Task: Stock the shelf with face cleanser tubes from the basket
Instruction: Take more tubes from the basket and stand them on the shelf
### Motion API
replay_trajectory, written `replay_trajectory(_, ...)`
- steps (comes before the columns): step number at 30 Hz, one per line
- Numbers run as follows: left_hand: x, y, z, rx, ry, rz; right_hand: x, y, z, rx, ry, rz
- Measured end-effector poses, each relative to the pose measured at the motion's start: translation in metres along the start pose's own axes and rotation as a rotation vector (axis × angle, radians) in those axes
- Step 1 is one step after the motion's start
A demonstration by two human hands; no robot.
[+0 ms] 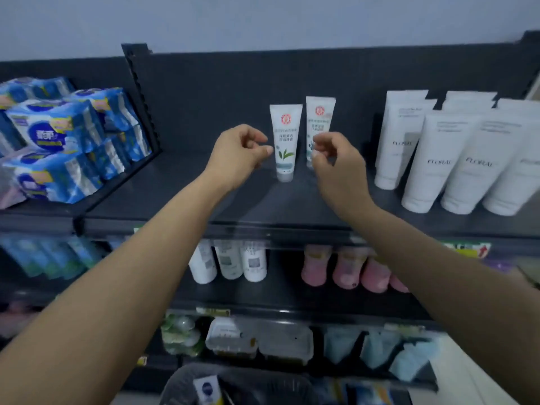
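Left hand point(239, 150) hovers just beside the white face cleanser tube with the green leaf print point(285, 141), fingers loosely curled around nothing, thumb tip very near the tube's left edge; it looks let go. My right hand point(336, 162) is curled in front of the lower part of the second white tube with the pale blue print point(320, 112). My fingers cover that part, so I cannot tell whether I am pinching it or only hovering in front of it.

Both tubes stand upright on their caps, side by side, towards the back of the dark grey metal top shelf point(175, 182). Stacked blue plastic-wrapped packs point(58, 135) sit to their left and a group of larger plain white tubes point(432, 159) to their right.

By my reckoning the job is only begun: two tubes are up, with bare shelf in front of them and to either side. Down at the bottom edge is the dark mesh basket point(263, 381), with a small white-and-blue package point(206, 388) showing in it. How many cleanser tubes remain inside I cannot see. I judge the next move is to go back to the basket for more.
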State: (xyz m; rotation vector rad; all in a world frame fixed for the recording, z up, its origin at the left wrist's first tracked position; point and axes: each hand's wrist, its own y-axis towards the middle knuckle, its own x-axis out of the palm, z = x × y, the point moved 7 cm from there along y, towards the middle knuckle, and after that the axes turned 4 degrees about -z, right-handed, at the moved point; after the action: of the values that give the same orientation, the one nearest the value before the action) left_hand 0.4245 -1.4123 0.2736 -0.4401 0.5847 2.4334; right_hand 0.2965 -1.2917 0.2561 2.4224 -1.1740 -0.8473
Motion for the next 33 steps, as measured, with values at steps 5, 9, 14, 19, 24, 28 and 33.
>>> replay_trajectory(5, -0.014, -0.083, -0.038, -0.061, 0.119, -0.302, 0.028, -0.095, -0.032, -0.002, -0.033, -0.051)
replay_trajectory(9, -0.019, -0.151, -0.094, -0.168, 0.194, -0.433, 0.072, -0.178, -0.019, 0.099, -0.051, -0.211)
replay_trajectory(14, -0.012, -0.228, -0.178, -0.348, 0.252, -0.602, 0.116, -0.271, 0.032, 0.307, -0.156, -0.471)
replay_trajectory(19, 0.008, -0.291, -0.249, -0.547, 0.164, -0.65, 0.139, -0.334, 0.077, 0.42, -0.294, -0.711)
replay_trajectory(24, 0.03, -0.335, -0.319, -0.713, 0.179, -0.585, 0.152, -0.384, 0.132, 0.536, -0.37, -0.91)
replay_trajectory(28, 0.063, -0.372, -0.364, -0.759, 0.226, -0.649, 0.162, -0.43, 0.178, 0.59, -0.444, -1.155)
replay_trajectory(33, 0.108, -0.399, -0.397, -0.74, 0.3, -0.728, 0.172, -0.478, 0.222, 0.482, -0.658, -1.514)
